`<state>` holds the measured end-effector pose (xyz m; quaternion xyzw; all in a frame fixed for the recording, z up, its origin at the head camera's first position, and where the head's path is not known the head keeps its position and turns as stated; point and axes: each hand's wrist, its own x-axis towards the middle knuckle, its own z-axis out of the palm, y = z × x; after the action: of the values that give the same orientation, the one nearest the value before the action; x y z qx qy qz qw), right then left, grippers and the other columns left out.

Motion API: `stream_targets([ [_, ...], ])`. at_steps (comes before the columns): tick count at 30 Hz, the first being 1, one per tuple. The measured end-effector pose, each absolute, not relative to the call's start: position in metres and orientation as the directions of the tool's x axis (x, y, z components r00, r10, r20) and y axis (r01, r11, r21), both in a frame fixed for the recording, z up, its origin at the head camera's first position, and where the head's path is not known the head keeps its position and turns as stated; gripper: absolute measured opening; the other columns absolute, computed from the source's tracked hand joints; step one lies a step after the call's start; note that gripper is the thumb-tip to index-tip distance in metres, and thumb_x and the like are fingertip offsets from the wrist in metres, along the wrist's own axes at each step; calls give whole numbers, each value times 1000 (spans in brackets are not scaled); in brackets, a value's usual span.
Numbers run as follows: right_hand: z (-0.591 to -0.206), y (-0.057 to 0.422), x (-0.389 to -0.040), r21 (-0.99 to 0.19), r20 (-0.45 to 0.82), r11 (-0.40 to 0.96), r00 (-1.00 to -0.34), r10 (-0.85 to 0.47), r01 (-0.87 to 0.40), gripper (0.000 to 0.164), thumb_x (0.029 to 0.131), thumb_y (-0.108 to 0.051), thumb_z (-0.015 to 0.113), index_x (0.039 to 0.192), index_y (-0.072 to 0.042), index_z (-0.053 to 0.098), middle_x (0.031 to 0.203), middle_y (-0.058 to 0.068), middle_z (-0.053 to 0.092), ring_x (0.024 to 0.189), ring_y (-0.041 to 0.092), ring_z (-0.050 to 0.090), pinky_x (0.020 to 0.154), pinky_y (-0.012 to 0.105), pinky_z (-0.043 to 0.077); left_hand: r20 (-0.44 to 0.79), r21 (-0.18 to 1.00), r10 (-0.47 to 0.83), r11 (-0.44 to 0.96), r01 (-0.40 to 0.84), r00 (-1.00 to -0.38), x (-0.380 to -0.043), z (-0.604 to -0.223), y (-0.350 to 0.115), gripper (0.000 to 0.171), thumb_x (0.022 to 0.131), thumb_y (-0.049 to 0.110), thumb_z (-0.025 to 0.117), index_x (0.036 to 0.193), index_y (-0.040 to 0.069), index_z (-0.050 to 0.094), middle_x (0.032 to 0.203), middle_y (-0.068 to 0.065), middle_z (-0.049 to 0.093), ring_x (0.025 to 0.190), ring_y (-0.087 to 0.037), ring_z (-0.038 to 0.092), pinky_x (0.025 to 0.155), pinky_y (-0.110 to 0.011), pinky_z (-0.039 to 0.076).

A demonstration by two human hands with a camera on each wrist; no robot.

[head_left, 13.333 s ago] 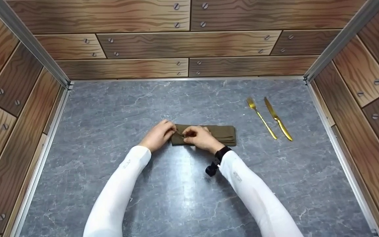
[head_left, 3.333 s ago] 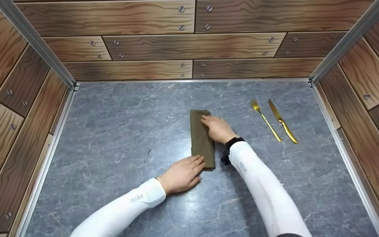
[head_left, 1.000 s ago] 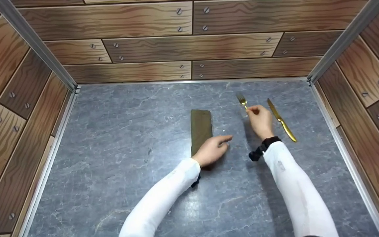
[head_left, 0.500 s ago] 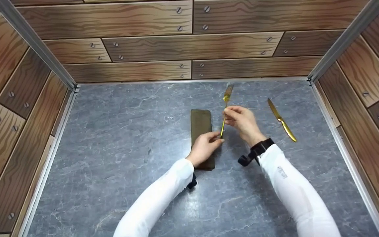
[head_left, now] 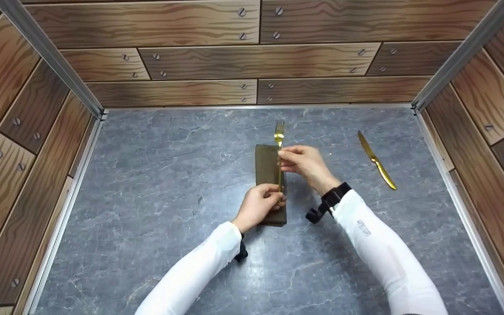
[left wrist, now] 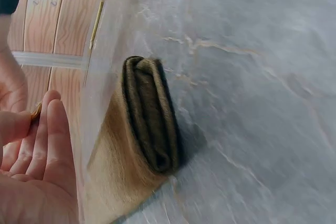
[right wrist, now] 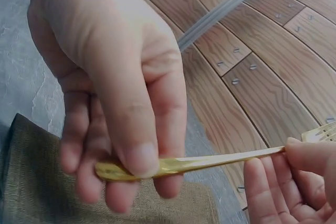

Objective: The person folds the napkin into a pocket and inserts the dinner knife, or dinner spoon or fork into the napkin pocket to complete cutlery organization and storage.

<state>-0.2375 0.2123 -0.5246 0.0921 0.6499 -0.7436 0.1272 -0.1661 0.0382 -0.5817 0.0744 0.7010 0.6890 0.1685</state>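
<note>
A gold fork (head_left: 279, 139) points its tines toward the back wall. My right hand (head_left: 305, 165) pinches it just below the head, and my left hand (head_left: 258, 205) pinches the handle end. In the right wrist view the fork handle (right wrist: 210, 162) runs between the left hand (right wrist: 123, 72) and the right hand (right wrist: 310, 177) near the tines. Below the fork in the head view lies a folded olive-brown cloth napkin (head_left: 266, 164), its long side running front to back. The left wrist view shows the napkin's (left wrist: 152, 114) layered end; the left hand (left wrist: 50, 161) is beside it.
A gold knife (head_left: 376, 161) lies to the right on the grey marbled tabletop (head_left: 169, 175). Wood-plank-patterned walls (head_left: 199, 61) stand at the back and both sides, with metal rails along their bottoms.
The right hand picked up the fork from beside the knife and carried it left over the napkin; the left hand took its handle end. Earlier the napkin was folded and turned lengthwise.
</note>
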Motion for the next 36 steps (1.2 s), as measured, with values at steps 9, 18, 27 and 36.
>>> stream_targets([
  [9, -520, 211, -259, -947, -315, -52, -949, -30, 316, 31, 97, -8, 71, 120, 10, 64, 90, 8, 71, 75, 14, 68, 72, 27, 61, 16, 760, 436, 579, 294, -900, -149, -585, 4, 44, 107, 30, 55, 145, 9, 59, 132, -4, 68, 119, -19, 65, 102, -36, 51],
  [18, -524, 202, -279, -967, -245, -84, -967, 73, 239, 21, 97, -3, 69, 113, 11, 65, 83, 7, 69, 69, 13, 68, 72, 26, 61, 4, 9, 926, 378, 926, -378, -142, -619, -24, 75, 108, 50, 39, 164, 5, 17, 170, -13, 13, 156, -28, 8, 126, -42, 5],
  [27, -532, 182, -290, -976, -214, -56, -971, 109, 209, 21, 96, 2, 68, 112, 16, 65, 80, 7, 68, 64, 12, 66, 65, 23, 60, -16, -82, 945, 326, 942, -328, -139, -636, -26, 84, 106, 63, 25, 164, 4, 13, 170, -14, 10, 157, -27, 9, 126, -39, 7],
  [36, -548, 172, -292, -960, -274, 48, -960, 58, 277, 18, 96, 2, 68, 109, 15, 67, 81, 11, 68, 61, 12, 66, 64, 26, 61, -13, -121, 938, 343, 932, -347, -135, -641, -25, 86, 105, 66, 20, 164, 5, 12, 170, -14, 8, 157, -28, 7, 126, -39, 7],
])
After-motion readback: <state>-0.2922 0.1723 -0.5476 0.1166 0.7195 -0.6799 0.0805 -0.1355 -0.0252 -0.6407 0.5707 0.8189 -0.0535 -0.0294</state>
